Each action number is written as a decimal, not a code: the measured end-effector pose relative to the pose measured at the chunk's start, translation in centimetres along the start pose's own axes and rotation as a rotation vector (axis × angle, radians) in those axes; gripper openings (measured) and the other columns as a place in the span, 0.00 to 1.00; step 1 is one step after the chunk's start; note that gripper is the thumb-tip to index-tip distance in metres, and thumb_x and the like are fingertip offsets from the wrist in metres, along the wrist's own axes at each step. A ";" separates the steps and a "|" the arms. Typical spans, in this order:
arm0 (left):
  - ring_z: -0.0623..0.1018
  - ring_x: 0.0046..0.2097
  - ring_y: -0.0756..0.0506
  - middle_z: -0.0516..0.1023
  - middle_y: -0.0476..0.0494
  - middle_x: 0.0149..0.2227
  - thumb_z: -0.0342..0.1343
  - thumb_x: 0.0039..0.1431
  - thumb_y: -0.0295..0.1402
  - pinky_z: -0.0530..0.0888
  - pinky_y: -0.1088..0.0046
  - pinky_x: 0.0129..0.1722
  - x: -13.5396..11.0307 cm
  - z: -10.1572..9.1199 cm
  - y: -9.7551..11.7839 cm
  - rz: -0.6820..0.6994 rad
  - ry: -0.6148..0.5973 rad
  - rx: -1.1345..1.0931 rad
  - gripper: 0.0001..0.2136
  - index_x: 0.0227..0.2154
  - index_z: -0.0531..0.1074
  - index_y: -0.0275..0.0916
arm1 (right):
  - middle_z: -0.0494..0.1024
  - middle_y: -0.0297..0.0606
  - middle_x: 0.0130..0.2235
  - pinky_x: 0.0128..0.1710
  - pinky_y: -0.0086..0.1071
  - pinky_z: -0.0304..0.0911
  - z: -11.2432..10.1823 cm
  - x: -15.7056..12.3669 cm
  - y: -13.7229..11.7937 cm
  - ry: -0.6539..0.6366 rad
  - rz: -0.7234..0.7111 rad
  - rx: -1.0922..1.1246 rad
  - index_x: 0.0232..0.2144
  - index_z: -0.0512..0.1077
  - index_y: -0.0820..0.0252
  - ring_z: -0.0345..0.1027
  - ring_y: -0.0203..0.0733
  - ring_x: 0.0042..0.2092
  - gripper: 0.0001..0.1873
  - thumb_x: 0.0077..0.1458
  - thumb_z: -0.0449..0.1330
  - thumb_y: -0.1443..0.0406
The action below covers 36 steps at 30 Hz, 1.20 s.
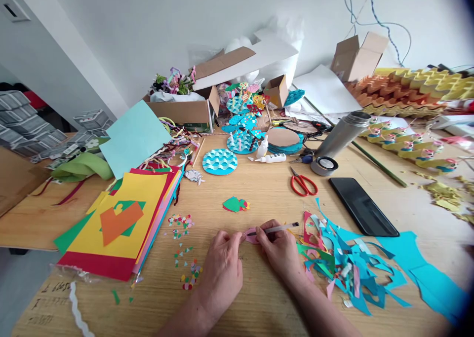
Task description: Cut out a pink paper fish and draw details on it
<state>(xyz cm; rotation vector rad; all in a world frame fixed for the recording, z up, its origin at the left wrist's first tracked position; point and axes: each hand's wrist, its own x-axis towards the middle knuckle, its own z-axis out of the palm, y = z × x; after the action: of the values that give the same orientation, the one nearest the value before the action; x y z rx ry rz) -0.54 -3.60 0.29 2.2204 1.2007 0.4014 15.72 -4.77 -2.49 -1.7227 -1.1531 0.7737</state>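
Note:
In the middle of the table, my left hand (pixel 224 263) pinches the left end of a small pink paper piece (pixel 252 235). My right hand (pixel 280 253) holds a slim pen (pixel 284 227), its tip down at the pink paper and its dark end pointing right. Just beyond my hands lies a small green paper fish (pixel 232 204) with red edges. Red-handled scissors (pixel 304 184) rest farther back to the right. Small paper dots and triangles (pixel 190 275) are scattered left of my left hand. Part of the pink paper is hidden by my fingers.
Coloured paper sheets (pixel 148 189) are stacked at left. Blue paper scraps (pixel 355 263) and a black phone (pixel 363 206) lie right. Behind stand a wave-patterned disc (pixel 219 162), a glue bottle (pixel 272 158), a steel flask (pixel 342 134) and a cardboard box (pixel 181 114).

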 end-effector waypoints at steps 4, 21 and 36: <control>0.67 0.49 0.43 0.70 0.43 0.44 0.43 0.46 0.14 0.66 0.65 0.50 0.1 0.0 0.0 -0.004 0.005 0.006 0.28 0.51 0.62 0.41 | 0.72 0.33 0.18 0.18 0.27 0.55 0.0 0.0 -0.1 0.002 -0.001 0.009 0.24 0.68 0.57 0.63 0.37 0.19 0.13 0.55 0.56 0.57; 0.66 0.49 0.44 0.70 0.45 0.44 0.43 0.46 0.13 0.64 0.66 0.50 -0.1 0.0 0.0 0.001 0.015 -0.012 0.29 0.51 0.62 0.42 | 0.71 0.33 0.18 0.18 0.27 0.55 0.2 0.0 0.4 0.004 0.003 -0.008 0.24 0.68 0.58 0.61 0.36 0.19 0.14 0.55 0.55 0.56; 0.66 0.49 0.43 0.70 0.45 0.44 0.43 0.46 0.14 0.64 0.66 0.50 -0.1 0.0 0.0 0.004 0.007 -0.011 0.29 0.51 0.62 0.42 | 0.72 0.34 0.19 0.18 0.27 0.55 0.1 0.1 0.1 0.001 0.003 0.013 0.23 0.68 0.58 0.62 0.37 0.19 0.14 0.54 0.55 0.56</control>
<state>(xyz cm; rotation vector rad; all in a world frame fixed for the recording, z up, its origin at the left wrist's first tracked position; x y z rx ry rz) -0.59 -3.64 0.25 2.2139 1.1957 0.4165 15.68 -4.62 -2.61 -1.7147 -1.1422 0.7803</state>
